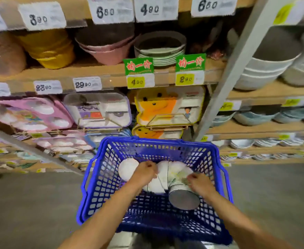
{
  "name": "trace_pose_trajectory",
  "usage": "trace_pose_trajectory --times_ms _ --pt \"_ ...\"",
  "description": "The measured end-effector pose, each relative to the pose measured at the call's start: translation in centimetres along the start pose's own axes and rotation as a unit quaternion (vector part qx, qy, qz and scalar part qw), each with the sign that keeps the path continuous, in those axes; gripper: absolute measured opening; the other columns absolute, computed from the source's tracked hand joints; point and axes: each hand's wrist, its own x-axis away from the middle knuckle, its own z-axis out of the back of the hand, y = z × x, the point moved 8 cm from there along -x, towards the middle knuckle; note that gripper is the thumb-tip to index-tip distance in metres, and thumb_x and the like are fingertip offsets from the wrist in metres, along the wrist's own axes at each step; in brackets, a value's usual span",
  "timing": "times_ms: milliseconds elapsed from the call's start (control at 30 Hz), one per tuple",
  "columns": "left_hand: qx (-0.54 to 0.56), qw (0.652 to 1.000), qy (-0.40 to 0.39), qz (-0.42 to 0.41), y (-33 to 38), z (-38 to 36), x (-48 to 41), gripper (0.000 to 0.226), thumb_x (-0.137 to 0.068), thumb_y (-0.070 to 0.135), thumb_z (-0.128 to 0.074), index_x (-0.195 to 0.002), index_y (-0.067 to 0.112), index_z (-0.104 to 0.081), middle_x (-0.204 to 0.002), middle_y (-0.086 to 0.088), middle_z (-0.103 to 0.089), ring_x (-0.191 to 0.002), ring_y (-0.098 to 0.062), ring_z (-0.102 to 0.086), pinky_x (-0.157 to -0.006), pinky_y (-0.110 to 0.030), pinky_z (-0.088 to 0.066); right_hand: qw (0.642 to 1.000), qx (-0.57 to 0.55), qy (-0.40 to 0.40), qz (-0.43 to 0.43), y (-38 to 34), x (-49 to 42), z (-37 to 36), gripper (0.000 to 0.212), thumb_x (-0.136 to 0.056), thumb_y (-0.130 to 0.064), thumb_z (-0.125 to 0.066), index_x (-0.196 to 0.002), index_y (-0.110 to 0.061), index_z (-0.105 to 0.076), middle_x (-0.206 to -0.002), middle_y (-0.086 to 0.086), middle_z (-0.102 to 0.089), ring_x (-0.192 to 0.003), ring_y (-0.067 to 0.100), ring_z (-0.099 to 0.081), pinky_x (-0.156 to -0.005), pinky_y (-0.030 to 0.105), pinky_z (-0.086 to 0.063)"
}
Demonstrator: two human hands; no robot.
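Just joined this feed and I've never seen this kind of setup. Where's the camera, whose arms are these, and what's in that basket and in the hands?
No machine here: these are a person's two bare arms, filmed by one wide-angle camera worn on their head, looking forward and down. A blue basket sits before shop shelves of bowls and trays with price tags. Inside lie white dishes and a cup on its side, base toward the camera. The left hand seems to grip the white dishes; the right hand grips the cup. Blur hides finer detail.
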Motion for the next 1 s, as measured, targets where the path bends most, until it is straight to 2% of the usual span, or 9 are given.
trace_pose_trajectory --times_ms 67,133,233,333,433,500,567,733,1000 --pt "-0.048 0.997 -0.066 0.009 -1.2 -1.9 -1.2 0.021 -0.097 0.023 -0.044 -0.087 0.012 -0.058 -0.099 -0.008 -0.069 -0.079 -0.018 -0.065 -0.065 -0.027 -0.040 0.996 0.076 0.043 -0.010 1.0 0.8 -0.2 0.023 -0.097 -0.026 -0.051 -0.092 -0.011 -0.067 -0.094 0.017 -0.065 -0.101 0.032 -0.063 -0.071 0.032 -0.038" --pt "-0.093 0.989 -0.115 0.013 -2.5 -3.7 -1.9 0.018 -0.097 0.021 -0.045 -0.091 0.010 -0.058 -0.100 -0.011 -0.068 -0.085 -0.023 -0.063 -0.066 -0.028 -0.041 0.990 0.115 0.073 -0.031 1.8 1.4 -0.4 0.029 -0.098 -0.027 -0.050 -0.109 -0.006 -0.068 -0.111 0.021 -0.068 -0.110 0.034 -0.061 -0.079 0.033 -0.042" --pt "-0.164 0.975 -0.150 0.008 -4.3 -5.7 -2.4 0.016 -0.093 0.018 -0.046 -0.080 0.010 -0.052 -0.082 -0.011 -0.056 -0.075 -0.020 -0.051 -0.067 -0.030 -0.035 0.980 0.166 0.069 -0.089 3.4 1.5 -1.5 0.033 -0.097 -0.018 -0.046 -0.122 -0.001 -0.059 -0.124 0.021 -0.063 -0.115 0.035 -0.058 -0.088 0.034 -0.045" --pt "-0.210 0.966 -0.152 0.018 -6.2 -7.1 -3.2 0.025 -0.090 0.014 -0.047 -0.065 0.011 -0.043 -0.067 -0.007 -0.043 -0.062 -0.017 -0.039 -0.054 -0.026 -0.028 0.975 0.187 0.045 -0.112 4.4 0.4 -2.4 0.034 -0.095 -0.013 -0.046 -0.124 0.002 -0.056 -0.128 0.021 -0.060 -0.117 0.033 -0.058 -0.092 0.035 -0.047" --pt "-0.264 0.951 -0.159 0.034 -8.2 -8.9 -4.5 0.021 -0.091 0.018 -0.048 -0.072 0.009 -0.049 -0.070 -0.004 -0.046 -0.061 -0.012 -0.039 -0.045 -0.018 -0.030 0.966 0.227 0.041 -0.115 5.2 -1.1 -2.8 0.035 -0.095 -0.011 -0.046 -0.126 0.002 -0.055 -0.130 0.020 -0.058 -0.119 0.033 -0.057 -0.096 0.036 -0.046" --pt "-0.305 0.936 -0.171 0.028 -9.4 -10.2 -5.5 0.027 -0.092 0.022 -0.049 -0.103 -0.001 -0.059 -0.096 -0.013 -0.060 -0.078 -0.018 -0.052 -0.059 -0.018 -0.037 0.958 0.256 0.032 -0.124 6.1 -2.1 -3.4 0.035 -0.094 -0.009 -0.046 -0.127 -0.001 -0.055 -0.131 0.018 -0.058 -0.119 0.034 -0.057 -0.096 0.039 -0.047" --pt "-0.319 0.929 -0.183 0.039 -10.6 -11.3 -6.3 0.042 -0.093 0.024 -0.049 -0.124 -0.004 -0.051 -0.118 -0.018 -0.060 -0.097 -0.025 -0.057 -0.074 -0.027 -0.042 0.950 0.283 0.015 -0.134 6.9 -3.1 -4.2 0.035 -0.094 -0.007 -0.046 -0.127 -0.001 -0.055 -0.131 0.018 -0.056 -0.119 0.034 -0.056 -0.095 0.041 -0.047" --pt "-0.388 0.903 -0.184 0.006 -11.5 -13.5 -8.5 0.037 -0.096 0.023 -0.047 -0.120 -0.003 -0.055 -0.122 -0.021 -0.061 -0.111 -0.034 -0.059 -0.084 -0.033 -0.046 0.931 0.347 0.018 -0.106 7.7 -5.4 -5.3 0.031 -0.092 -0.001 -0.048 -0.121 -0.002 -0.059 -0.124 0.015 -0.062 -0.115 0.031 -0.060 -0.092 0.039 -0.050" --pt "-0.442 0.887 -0.130 -0.029 -12.6 -15.0 -10.3 0.029 -0.093 0.017 -0.049 -0.110 -0.003 -0.061 -0.113 -0.020 -0.066 -0.106 -0.034 -0.061 -0.085 -0.035 -0.047 0.896 0.436 0.048 -0.068 7.4 -6.9 -5.9 0.030 -0.092 0.002 -0.052 -0.117 -0.009 -0.063 -0.121 0.009 -0.065 -0.109 0.026 -0.065 -0.083 0.034 -0.054"
